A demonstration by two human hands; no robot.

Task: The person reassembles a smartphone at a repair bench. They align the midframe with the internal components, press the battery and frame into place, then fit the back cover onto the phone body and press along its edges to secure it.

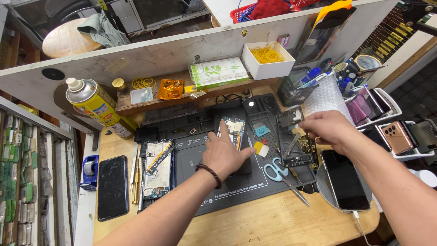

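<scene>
From my seat I see my left hand (224, 152) lying flat, fingers spread, on an opened phone (233, 132) whose circuit boards face up; the phone lies near the middle of the dark silicone repair mat (191, 166) on the wooden bench (273, 223), and the hand presses on it rather than closing around it. My right hand (328, 130) hovers over the mat's right side with the fingers drawn loosely together and pointing left, just beside a small dark phone part (290, 117) (I cannot tell whether the fingertips pinch anything, since the back of the hand hides them). Below that hand lie metal tweezers (291, 145), blue-handled scissors (280, 175) and a yellow-and-white pick (261, 148). A second dismantled phone (157, 171) with a gold flex strip across it rests on the mat's left edge, and a black phone with a cracked screen (113, 187) lies well apart on the bare wood. To the right a dark-screened phone (344, 180) sits on a round pad with a white cable plugged in. At the back left stands a yellow spray can (98, 107), tilted, and a white box of yellow rubber bands (267, 59) sits on the shelf.
</scene>
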